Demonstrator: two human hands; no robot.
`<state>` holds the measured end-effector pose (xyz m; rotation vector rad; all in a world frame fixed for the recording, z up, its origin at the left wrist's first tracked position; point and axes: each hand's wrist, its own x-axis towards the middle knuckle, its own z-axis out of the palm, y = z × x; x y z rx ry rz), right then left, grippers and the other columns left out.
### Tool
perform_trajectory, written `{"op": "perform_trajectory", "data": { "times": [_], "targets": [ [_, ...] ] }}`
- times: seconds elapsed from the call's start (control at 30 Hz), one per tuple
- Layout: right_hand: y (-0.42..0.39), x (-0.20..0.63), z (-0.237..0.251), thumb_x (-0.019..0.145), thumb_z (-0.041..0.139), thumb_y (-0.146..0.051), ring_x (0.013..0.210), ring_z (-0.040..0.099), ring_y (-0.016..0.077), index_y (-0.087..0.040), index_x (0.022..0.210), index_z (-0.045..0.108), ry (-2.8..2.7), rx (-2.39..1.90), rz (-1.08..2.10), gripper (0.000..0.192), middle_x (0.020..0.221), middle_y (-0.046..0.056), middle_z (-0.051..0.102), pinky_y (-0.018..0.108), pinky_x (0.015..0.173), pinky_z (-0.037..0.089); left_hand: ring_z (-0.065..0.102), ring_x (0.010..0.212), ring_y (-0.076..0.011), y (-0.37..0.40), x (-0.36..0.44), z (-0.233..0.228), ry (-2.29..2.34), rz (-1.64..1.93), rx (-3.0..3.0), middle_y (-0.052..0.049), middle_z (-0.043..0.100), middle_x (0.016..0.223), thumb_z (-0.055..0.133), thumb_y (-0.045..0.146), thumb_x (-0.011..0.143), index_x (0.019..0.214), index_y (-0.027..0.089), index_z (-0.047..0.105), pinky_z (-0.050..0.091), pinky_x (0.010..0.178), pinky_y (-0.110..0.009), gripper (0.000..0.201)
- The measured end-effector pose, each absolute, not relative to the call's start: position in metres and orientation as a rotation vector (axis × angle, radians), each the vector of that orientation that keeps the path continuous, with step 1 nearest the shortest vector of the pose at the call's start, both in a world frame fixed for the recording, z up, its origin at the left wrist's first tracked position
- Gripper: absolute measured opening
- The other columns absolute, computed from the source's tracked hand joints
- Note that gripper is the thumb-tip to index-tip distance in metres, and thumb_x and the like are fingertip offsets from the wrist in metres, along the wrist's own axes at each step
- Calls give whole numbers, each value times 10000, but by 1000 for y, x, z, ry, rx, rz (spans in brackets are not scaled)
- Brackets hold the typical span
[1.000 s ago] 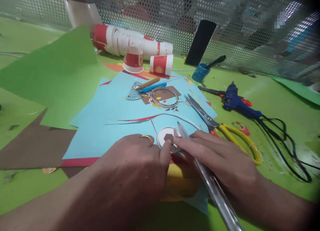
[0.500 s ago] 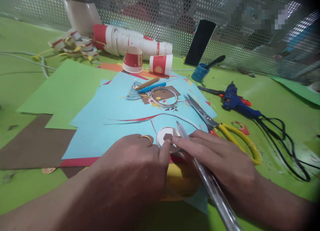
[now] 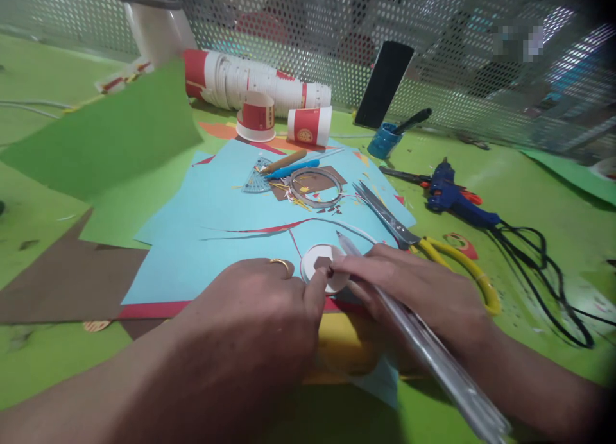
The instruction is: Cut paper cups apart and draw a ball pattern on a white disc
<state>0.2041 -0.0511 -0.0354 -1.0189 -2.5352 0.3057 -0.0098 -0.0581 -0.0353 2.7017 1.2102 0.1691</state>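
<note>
Both bare hands low at centre, fingertips meeting over a small white round disc [image 3: 308, 265] with a dark brown angular paper patch [image 3: 321, 263] on its face. Disc lies at the near edge of a large light-blue paper sheet [image 3: 216, 200], a red edge showing below.

Left hand [image 3: 269, 309], thin gold-coloured band [image 3: 280, 262] on one finger: fingers curled under, one fingertip on the brown patch; cannot tell whether it pinches anything. Right hand [image 3: 423, 290]: holding a clear plastic pen [image 3: 414, 335] slantwise, tip pointing away past the fingers; its extended forefinger reaches the patch, almost against the left fingertip. Tiny dark spot between the two, too small to name. Yellow curved thing [image 3: 344, 341] just nearside of the disc, partly hidden.

Beyond the disc: long thin red-and-white paper strip [image 3: 272, 229], thin grey ring [image 3: 315, 204] among paper scraps, clear blue protractor [image 3: 256, 176], blue pen [image 3: 296, 168] and brown pen [image 3: 287, 160] side by side. Steel scissors with yellow handles [image 3: 408, 237] beside the right hand, blades parted.

Farther right, dark-blue glue gun [image 3: 447, 187] with black cable on the green table [image 3: 543, 200]. At the back, stacked red-and-white paper cups [image 3: 255, 81] on their side; black phone [image 3: 385, 85] leaning against a perforated metal panel [image 3: 312, 27]
</note>
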Motion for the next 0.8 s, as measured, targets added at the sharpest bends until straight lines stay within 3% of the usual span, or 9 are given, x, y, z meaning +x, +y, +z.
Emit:
{"op": "perform_trajectory", "data": {
  "times": [0.2,0.37,0.57,0.8],
  "targets": [
    [-46,206,-29,953,513,-246,934,697,209,-245,1162,648,-2321,-1161,333,248,1075,44,731,312,805,563,482,498,-136,-58,-11,-29,1127,67,2740,10,585,623,506,85,799,898,194,564,394,547,-266,158],
    [-44,203,-23,958,520,-342,808,716,171,-239,1089,670,-2002,-1251,595,224,898,26,753,297,733,588,504,503,-148,-58,-8,-27,1162,12,2803,-34,633,669,553,119,810,969,153,582,355,489,-259,165],
    [-39,190,-22,917,581,-247,603,682,139,-205,857,659,-1841,-1247,884,107,670,-7,706,233,549,581,519,487,-152,-58,-9,-28,1144,28,2865,-39,631,658,529,133,833,1001,143,585,378,479,-263,178],
    [-34,185,-26,912,584,-209,627,668,117,-195,854,649,-1840,-1198,1003,88,668,-23,682,213,622,579,559,540,-158,-58,-11,-30,1156,159,2855,-30,617,645,468,117,860,1036,138,574,469,601,-283,207]
  ]
}}
